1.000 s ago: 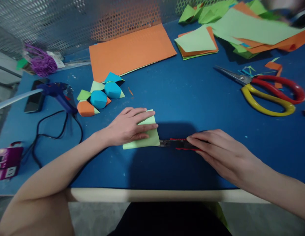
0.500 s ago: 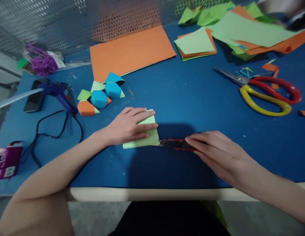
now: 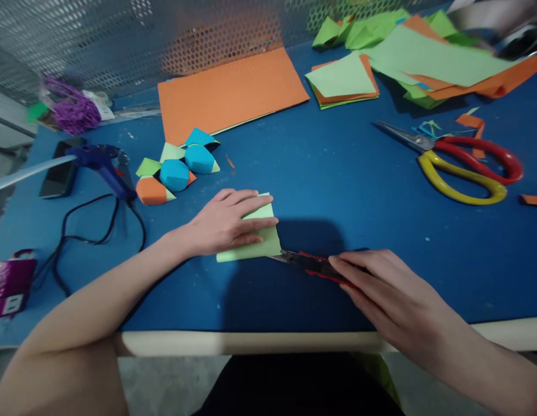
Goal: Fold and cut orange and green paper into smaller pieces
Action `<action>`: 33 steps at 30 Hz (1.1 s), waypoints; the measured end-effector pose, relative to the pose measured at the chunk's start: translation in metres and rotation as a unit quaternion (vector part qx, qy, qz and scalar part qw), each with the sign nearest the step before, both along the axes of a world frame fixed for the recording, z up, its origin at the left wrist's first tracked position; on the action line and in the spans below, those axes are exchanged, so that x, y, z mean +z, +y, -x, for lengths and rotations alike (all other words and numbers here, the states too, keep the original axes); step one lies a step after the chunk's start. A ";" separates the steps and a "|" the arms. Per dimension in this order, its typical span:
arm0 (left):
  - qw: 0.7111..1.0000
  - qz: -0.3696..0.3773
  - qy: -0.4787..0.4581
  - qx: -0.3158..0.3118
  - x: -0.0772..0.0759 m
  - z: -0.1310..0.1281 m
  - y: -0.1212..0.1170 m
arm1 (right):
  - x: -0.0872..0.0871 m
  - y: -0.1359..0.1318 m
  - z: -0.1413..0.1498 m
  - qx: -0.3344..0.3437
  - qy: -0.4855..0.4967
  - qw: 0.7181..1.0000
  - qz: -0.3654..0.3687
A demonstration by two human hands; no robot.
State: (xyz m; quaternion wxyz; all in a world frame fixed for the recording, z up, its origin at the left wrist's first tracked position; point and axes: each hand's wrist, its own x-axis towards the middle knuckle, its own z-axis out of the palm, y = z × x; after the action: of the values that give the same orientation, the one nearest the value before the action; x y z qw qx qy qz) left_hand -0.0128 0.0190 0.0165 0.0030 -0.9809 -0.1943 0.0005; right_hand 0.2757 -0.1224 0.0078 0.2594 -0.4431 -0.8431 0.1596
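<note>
A light green sheet of folded paper [image 3: 262, 247] lies on the blue table near its front edge. My left hand [image 3: 227, 222] rests flat on the paper with its fingers apart. From the right, my right hand [image 3: 385, 289] grips a red and black utility knife [image 3: 314, 264]. The knife's blade meets the paper's lower right corner, its tip partly hidden under the paper's edge. Left of my left hand sit small folded paper pieces in blue [image 3: 173, 174], orange and green.
Scissors [image 3: 433, 147] with red and yellow handles lie at the right. Orange sheets [image 3: 233, 92] and a small paper stack [image 3: 344, 78] lie at the back. A blue glue gun [image 3: 106, 167] with a cord, a phone [image 3: 60, 173] and a purple padlock-shaped box [image 3: 12, 286] are at the left.
My right hand has moved down and slightly right, tilting the knife so its handle end points lower. The left hand and the paper have stayed in place.
</note>
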 end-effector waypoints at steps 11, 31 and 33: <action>1.000 0.004 -0.010 0.007 -0.002 0.001 0.000 | -0.004 -0.028 0.015 -0.073 0.014 0.997 0.000; 0.999 -0.015 -0.040 -0.005 -0.006 0.003 0.000 | 0.001 -0.046 0.044 -0.124 0.021 0.992 -0.029; 0.999 -0.017 -0.041 -0.006 -0.006 0.003 0.000 | -0.001 -0.045 0.044 -0.123 0.026 0.992 -0.023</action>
State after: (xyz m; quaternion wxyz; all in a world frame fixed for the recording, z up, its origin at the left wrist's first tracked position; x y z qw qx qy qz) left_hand -0.0158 0.0189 0.0106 0.0118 -0.9811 -0.1885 -0.0429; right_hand 0.2315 -0.1671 0.0071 0.3089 -0.5328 -0.7789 0.1185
